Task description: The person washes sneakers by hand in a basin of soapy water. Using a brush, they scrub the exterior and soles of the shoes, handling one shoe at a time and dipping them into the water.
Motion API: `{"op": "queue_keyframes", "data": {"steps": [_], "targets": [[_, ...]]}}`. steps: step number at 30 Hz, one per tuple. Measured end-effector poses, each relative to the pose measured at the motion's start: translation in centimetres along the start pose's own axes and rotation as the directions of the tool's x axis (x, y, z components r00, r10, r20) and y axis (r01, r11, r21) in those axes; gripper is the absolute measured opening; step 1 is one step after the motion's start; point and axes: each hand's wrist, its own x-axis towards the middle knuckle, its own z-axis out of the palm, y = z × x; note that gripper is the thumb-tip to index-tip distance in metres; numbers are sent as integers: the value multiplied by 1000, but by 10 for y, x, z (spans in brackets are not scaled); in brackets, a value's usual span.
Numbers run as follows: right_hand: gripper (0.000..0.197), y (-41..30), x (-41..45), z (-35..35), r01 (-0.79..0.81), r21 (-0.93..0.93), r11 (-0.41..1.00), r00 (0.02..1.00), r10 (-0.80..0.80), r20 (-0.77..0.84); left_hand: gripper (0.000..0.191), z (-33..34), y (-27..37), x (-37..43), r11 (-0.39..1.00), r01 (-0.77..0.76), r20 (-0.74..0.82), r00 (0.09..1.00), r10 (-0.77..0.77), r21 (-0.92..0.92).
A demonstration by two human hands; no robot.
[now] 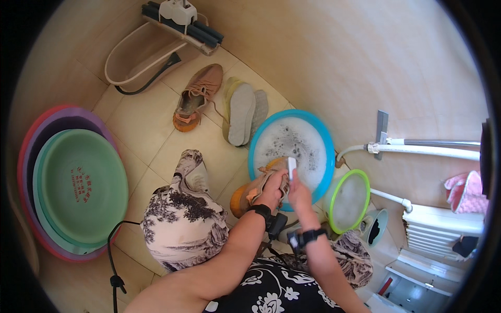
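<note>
My left hand [273, 190] grips a pinkish-brown lace-up shoe [250, 191] by its opening, over the near rim of a blue plastic basin [331, 164]. White suds and dark bubbles cover the water [287, 139] in the basin. My right hand [299, 194] is closed on a white-handled tool [292, 166], held against the shoe; its working end is hidden. A matching shoe [199, 96] with loose laces lies on the tiled floor further off. Between it and the basin lie grey insoles [241, 113] and a yellowish one [227, 90].
A green-rimmed bucket [369, 195] of cloudy water stands right of the basin. Nested plastic basins [84, 187] are at the left. A roller mop head [184, 23] rests over a mop bucket [133, 58] at the back. White pipes [426, 152] and a radiator [442, 227] line the right wall.
</note>
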Motion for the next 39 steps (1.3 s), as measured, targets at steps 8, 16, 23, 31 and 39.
{"op": "queue_keyframes", "data": {"steps": [8,16,23,31,39], "targets": [[43,6,-33,-10,-118,103,988,991,124,-54,13,7,-7,-4,999,-40,46,998,39,28],[47,-13,-58,-8,119,107,987,986,-104,-132,16,3,5,-4,991,-116,11,993,117,-67],[46,-2,-17,7,-21,95,995,999,25,-34,24,-10,3,4,978,-101,-70,991,115,183],[46,4,4,-9,-98,103,990,995,95,29,18,14,5,-5,998,-29,-50,998,32,54],[50,26,59,-20,-63,-51,997,998,63,-4,8,20,0,2,991,43,93,994,-55,129]]}}
